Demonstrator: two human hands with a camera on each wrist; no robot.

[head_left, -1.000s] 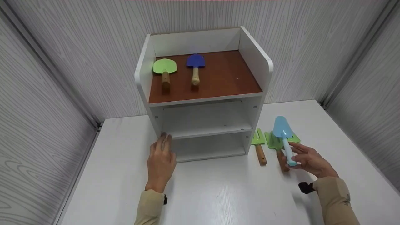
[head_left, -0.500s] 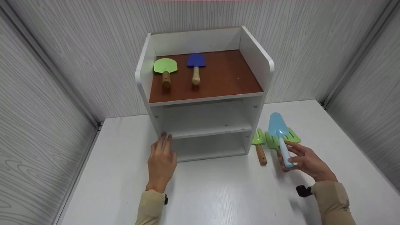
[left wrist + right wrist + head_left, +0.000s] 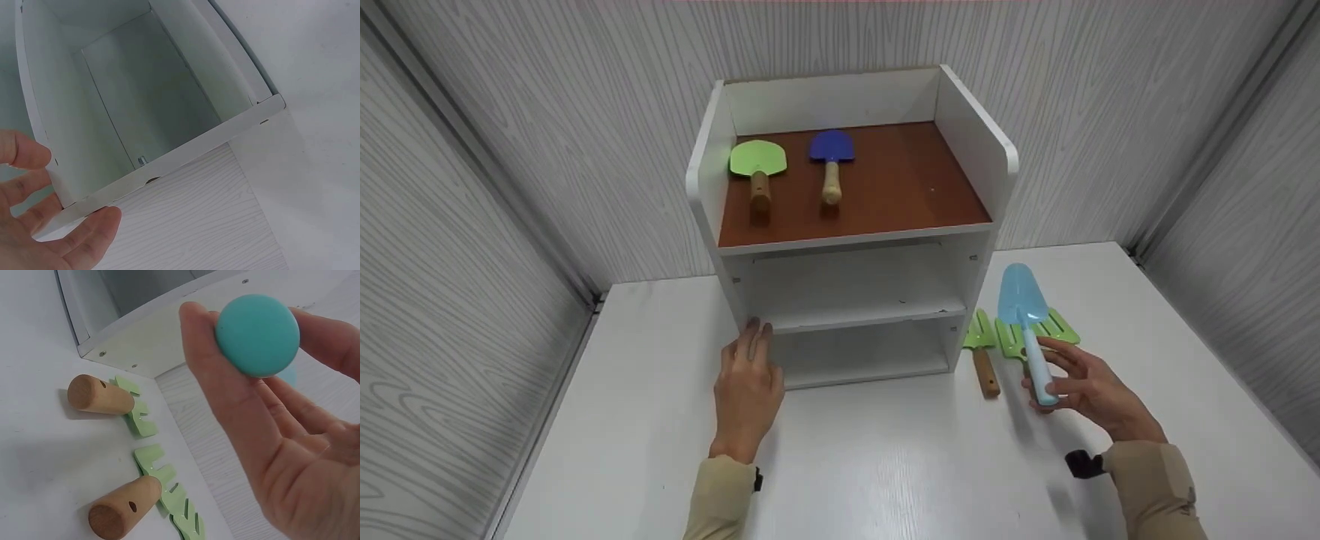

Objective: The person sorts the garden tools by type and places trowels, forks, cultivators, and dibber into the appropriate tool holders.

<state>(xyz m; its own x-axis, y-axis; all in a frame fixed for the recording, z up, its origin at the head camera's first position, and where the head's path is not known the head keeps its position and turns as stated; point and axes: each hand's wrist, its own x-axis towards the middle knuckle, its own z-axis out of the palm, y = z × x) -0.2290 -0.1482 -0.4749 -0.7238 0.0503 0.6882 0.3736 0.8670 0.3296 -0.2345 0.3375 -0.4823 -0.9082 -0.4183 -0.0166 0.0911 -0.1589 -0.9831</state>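
Observation:
In the head view my right hand pinches a light-blue garden trowel by its handle, blade pointing away. The round turquoise handle end faces the camera in the right wrist view, between thumb and fingers. Behind the trowel lie a slotted green tool and a green hand fork, partly hidden by the trowel and hand. My left hand rests its extended fingers on the front left edge of a white shelf unit. In the left wrist view, those fingers lie at the side panel's edge.
On the unit's brown top lie a green shovel with a wooden handle and a dark-blue shovel. Another green hand fork lies against the unit's right side. Grey wood-grain panels enclose the white table.
My right hand has shifted the light-blue trowel slightly to the left, its blade now farther up in the head view. The left hand stays at the shelf unit's edge.

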